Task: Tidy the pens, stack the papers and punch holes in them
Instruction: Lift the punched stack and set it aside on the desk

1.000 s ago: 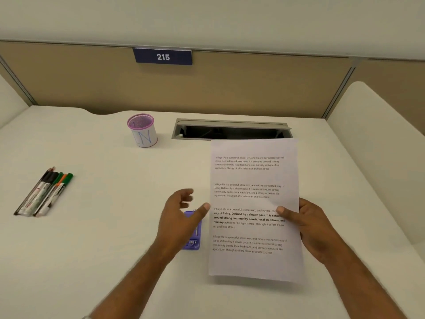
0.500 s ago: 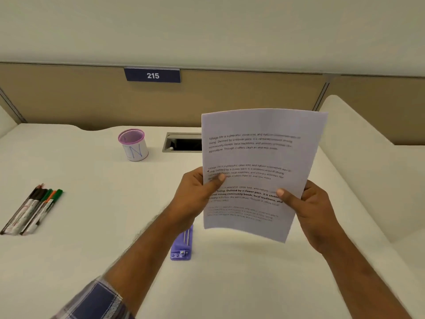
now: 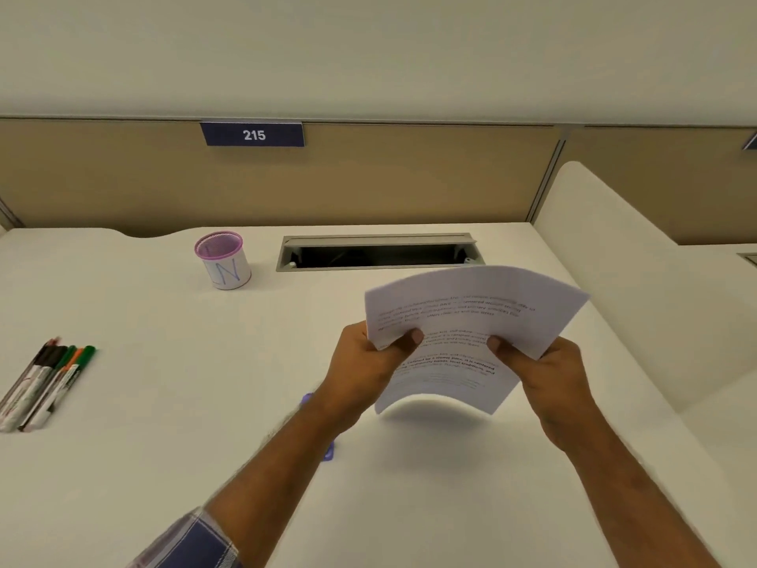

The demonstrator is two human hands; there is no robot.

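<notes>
From the head view, both hands hold the papers up off the desk, in front of the person and right of centre. The left hand grips the sheets at their left edge, thumb curled over the printed face and the other fingers hidden behind. The right hand grips the right edge the same way, thumb on top. The papers bow upward between the two grips, the far edge arched and the near edge lifted clear, with a shadow on the desk below. A purple punch lies on the desk under the left forearm, mostly hidden. The pens lie side by side at the desk's left edge, well apart from the hands. A pink mesh cup stands near the back, just left of an open cable slot. A blue sign reading 215 hangs on the partition behind
</notes>
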